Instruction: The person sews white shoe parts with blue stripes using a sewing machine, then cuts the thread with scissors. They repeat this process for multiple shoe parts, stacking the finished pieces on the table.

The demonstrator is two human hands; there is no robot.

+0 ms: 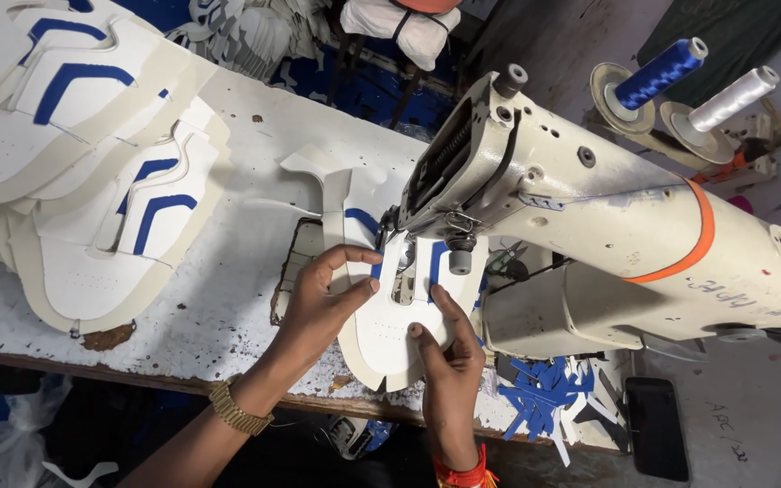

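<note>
The white shoe piece [389, 318] lay flat on the desk [228, 298] right under the head of the sewing machine [571, 217], and both hands pressed on it from the near side. Its long axis ran away from the person, from the rounded end at the desk's front edge up under the needle [406, 282] and on past the machine head toward the far side. The left hand [323, 303] sat on the piece's left edge, fingers spread, with thumb and forefinger closing on a blue strip [376, 267] just left of the needle. The right hand [449, 339] rested flat on the piece's lower right part, fingers pointing up toward the needle, pinning it down rather than gripping. Of the two, the left hand's fingertips were nearer the needle.

The piece was a thin, flat cut of white material with a cream border, a curved outline and blue stripes beside the needle; it looked limp enough to need holding flat.

Left of the machine lay a stack of like pieces [92, 172], white with blue stripes. Behind the machine stood a blue thread spool [660, 74] and a white thread spool [732, 99]. Blue scraps [540, 398] lay below the machine's base.
</note>
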